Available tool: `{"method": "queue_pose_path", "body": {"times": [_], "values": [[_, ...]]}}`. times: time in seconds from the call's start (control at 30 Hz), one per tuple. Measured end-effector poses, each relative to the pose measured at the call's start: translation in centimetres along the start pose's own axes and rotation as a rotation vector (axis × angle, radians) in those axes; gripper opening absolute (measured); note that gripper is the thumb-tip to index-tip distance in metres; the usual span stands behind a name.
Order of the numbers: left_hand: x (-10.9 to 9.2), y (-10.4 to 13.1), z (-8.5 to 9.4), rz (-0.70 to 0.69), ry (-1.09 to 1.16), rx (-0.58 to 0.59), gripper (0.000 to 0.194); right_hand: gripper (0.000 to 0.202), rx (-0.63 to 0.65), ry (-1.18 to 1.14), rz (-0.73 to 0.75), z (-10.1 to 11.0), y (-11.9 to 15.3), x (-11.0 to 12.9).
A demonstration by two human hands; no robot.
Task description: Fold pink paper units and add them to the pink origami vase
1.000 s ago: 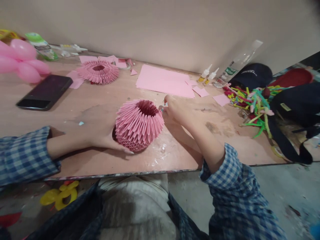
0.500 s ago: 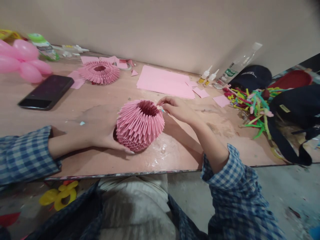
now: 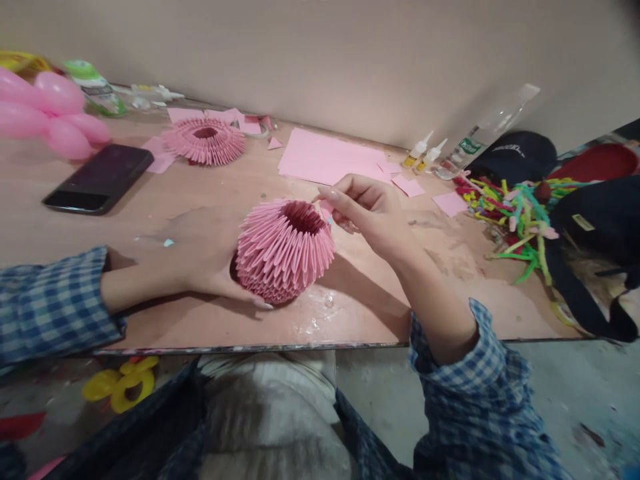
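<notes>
A round pink folded-paper vase (image 3: 285,257) with a dark opening at its top tilts on the table. My left hand (image 3: 213,270) wraps round its left side and underside, thumb along the lower front. At the rim's right edge, my right hand (image 3: 363,210) pinches a small pink paper piece (image 3: 325,209) between thumb and index finger; its other fingers are curled. Behind the vase lies a flatter pink folded-paper ring (image 3: 205,140). Pink paper sheets (image 3: 333,157) are stacked near the wall.
On the left are a black phone (image 3: 100,180) and a pink balloon flower (image 3: 55,113). Two small glue bottles (image 3: 425,155), a plastic bottle (image 3: 487,133), colourful pipe cleaners (image 3: 520,213) and dark caps (image 3: 515,157) stand or lie at the right. The table's front edge (image 3: 300,348) runs below my hands.
My right hand has turned and lifted slightly at the rim, its fingers now more curled. The left hand keeps its hold on the vase. The whole view has shifted slightly.
</notes>
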State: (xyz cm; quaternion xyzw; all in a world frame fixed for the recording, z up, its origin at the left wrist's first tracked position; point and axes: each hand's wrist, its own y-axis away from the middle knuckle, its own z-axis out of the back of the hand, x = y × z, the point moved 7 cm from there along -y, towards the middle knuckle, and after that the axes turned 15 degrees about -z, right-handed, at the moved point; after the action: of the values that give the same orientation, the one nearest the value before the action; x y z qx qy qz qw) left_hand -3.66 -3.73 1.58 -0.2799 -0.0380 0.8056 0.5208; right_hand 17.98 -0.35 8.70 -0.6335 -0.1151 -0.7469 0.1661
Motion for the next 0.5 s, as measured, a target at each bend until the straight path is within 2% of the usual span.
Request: {"method": "queue_pose_path", "body": {"times": [0.1, 0.23, 0.4, 0.5], "values": [[0.1, 0.0, -0.4, -0.011, 0.05, 0.028, 0.124, 0.054, 0.05, -0.062, -0.019, -0.8, 0.1, 0.1], [-0.1, -0.3, -0.5, -0.042, 0.093, 0.019, 0.119, 0.056, 0.034, -0.079, -0.06, -0.6, 0.0, -0.4], [0.2, 0.1, -0.8, -0.038, 0.114, 0.02, 0.12, 0.045, 0.034, -0.146, -0.043, -0.2, -0.1, -0.6], [0.0, 0.1, -0.7, -0.015, 0.116, -0.002, 0.12, 0.041, 0.018, -0.204, -0.08, -0.2, -0.3, -1.1]]}}
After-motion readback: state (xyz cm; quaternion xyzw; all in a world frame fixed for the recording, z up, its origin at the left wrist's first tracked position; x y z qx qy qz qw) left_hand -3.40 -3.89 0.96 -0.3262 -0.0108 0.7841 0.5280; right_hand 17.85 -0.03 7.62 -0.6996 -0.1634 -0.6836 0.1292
